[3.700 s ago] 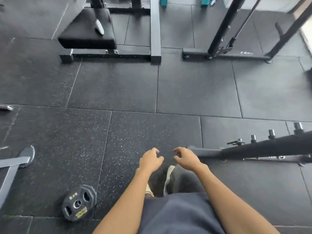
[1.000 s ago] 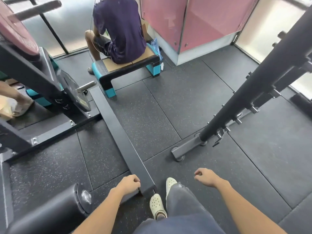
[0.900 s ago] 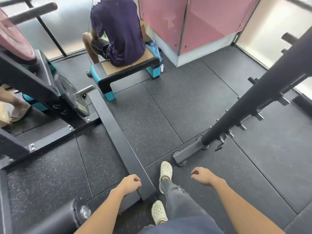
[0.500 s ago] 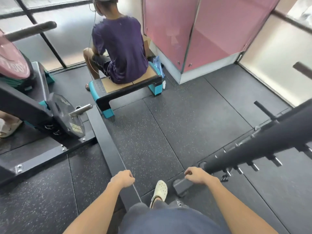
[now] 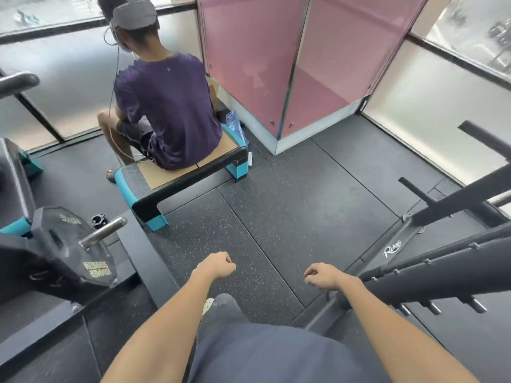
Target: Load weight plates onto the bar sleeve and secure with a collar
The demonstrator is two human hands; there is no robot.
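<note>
A black weight plate (image 5: 69,252) sits on a steel bar sleeve (image 5: 103,232) of the machine at the left; the sleeve's bare end sticks out toward the room. A small black collar (image 5: 98,220) lies on the floor just behind the sleeve. My left hand (image 5: 218,268) hangs in front of me over the rubber floor, fingers loosely curled, holding nothing, well to the right of the plate. My right hand (image 5: 322,276) is also loosely curled and empty, beside the black rack.
A person in a purple shirt (image 5: 168,106) sits on a teal and black step bench (image 5: 154,189) ahead. A black rack upright with pegs (image 5: 442,269) slants across the right. The machine's floor beam (image 5: 149,258) runs left of my legs. Pink panels (image 5: 276,64) stand behind.
I have walked forward; the view has risen and the plate on the sleeve is nearer at the left. Both hands stay empty and loosely curled. The collar on the floor has come into view.
</note>
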